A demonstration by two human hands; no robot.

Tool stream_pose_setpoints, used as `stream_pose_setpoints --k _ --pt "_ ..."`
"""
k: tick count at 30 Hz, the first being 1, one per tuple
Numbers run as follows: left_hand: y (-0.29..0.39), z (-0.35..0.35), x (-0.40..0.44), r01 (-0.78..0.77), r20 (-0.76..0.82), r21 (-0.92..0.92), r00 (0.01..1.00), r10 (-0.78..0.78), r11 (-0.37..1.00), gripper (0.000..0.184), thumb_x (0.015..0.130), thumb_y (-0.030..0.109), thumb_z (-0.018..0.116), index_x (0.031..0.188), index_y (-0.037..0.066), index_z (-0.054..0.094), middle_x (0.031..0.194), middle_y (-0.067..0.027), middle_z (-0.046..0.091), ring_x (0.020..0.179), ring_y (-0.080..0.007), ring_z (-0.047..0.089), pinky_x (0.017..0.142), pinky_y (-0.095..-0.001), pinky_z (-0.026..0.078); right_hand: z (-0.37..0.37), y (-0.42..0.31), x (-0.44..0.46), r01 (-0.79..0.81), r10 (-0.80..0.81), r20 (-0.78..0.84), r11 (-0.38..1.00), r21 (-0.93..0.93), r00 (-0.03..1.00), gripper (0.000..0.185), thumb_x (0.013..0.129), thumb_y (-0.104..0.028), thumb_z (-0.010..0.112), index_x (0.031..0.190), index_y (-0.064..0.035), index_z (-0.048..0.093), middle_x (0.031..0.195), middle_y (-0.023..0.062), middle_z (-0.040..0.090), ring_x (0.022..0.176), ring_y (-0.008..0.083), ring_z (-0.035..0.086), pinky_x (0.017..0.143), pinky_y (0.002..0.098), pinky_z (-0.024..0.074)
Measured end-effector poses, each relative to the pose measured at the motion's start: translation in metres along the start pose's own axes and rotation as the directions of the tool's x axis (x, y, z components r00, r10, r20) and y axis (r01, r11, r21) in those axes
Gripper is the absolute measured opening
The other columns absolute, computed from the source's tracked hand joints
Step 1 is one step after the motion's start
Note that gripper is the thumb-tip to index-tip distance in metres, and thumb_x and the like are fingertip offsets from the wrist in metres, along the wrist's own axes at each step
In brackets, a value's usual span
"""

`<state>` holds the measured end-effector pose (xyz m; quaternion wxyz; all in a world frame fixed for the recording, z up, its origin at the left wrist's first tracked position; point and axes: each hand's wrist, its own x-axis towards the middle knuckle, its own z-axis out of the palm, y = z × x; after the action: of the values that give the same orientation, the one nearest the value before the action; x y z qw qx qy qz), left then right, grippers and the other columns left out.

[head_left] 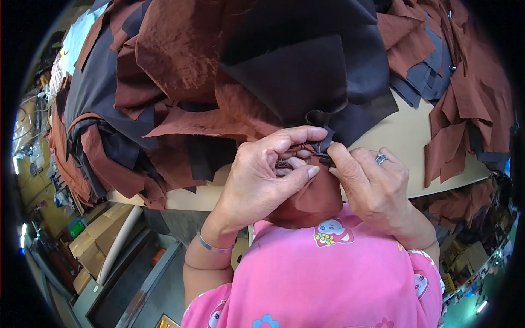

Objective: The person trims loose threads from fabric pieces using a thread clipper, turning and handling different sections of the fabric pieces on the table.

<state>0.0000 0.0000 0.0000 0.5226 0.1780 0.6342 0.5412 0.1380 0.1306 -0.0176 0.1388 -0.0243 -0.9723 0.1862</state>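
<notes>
Close to my chest, my left hand [268,172] is closed around the gathered edge of a reddish-brown fabric piece [309,199], thumb toward me and forefinger over the top. A dark fabric strip [324,136] sticks up by the forefinger tip. My right hand [374,183], with a ring on one finger, is closed at the right side of the same edge. Between its thumb and forefinger shows a small dark object [324,159] with a thin tip, touching the cloth; its kind is unclear. The brown piece hangs below both hands, against the pink clothing [339,279].
Brown and black fabric pieces [180,49] lie heaped across the pale tabletop [407,147]. Another stack of cut pieces [465,109] hangs over the right edge. Below left stand a cardboard box [104,235] and an open grey drawer or cabinet [131,279].
</notes>
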Motion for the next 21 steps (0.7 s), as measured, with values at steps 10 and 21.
stream_pose_setpoints --k 10,21 --pt "-0.0046 0.0024 0.0015 0.015 -0.016 0.04 1.0 -0.014 0.999 0.04 0.071 -0.009 0.062 0.11 -0.005 0.054 0.096 -0.0049 0.058 0.08 -0.004 0.053 0.074 -0.0156 0.044 0.0022 -0.0018 -0.0014 0.038 -0.037 0.022 0.997 -0.074 0.999 0.037 0.067 -0.01 0.056 0.102 0.0008 0.057 0.066 0.0026 0.043 0.045 0.0114 0.04 0.044 0.025 0.0318" --pt "-0.0065 0.0023 0.0012 -0.014 -0.008 0.005 1.0 0.015 1.0 0.042 0.07 -0.008 0.064 0.11 -0.005 0.054 0.095 -0.0052 0.058 0.079 -0.0037 0.054 0.073 -0.015 0.045 0.003 -0.0038 -0.001 0.026 -0.027 -0.017 0.998 -0.054 0.999 0.037 0.065 -0.005 0.059 0.101 0.0016 0.057 0.061 0.0037 0.042 0.045 0.0144 0.04 0.043 0.0275 0.0305"
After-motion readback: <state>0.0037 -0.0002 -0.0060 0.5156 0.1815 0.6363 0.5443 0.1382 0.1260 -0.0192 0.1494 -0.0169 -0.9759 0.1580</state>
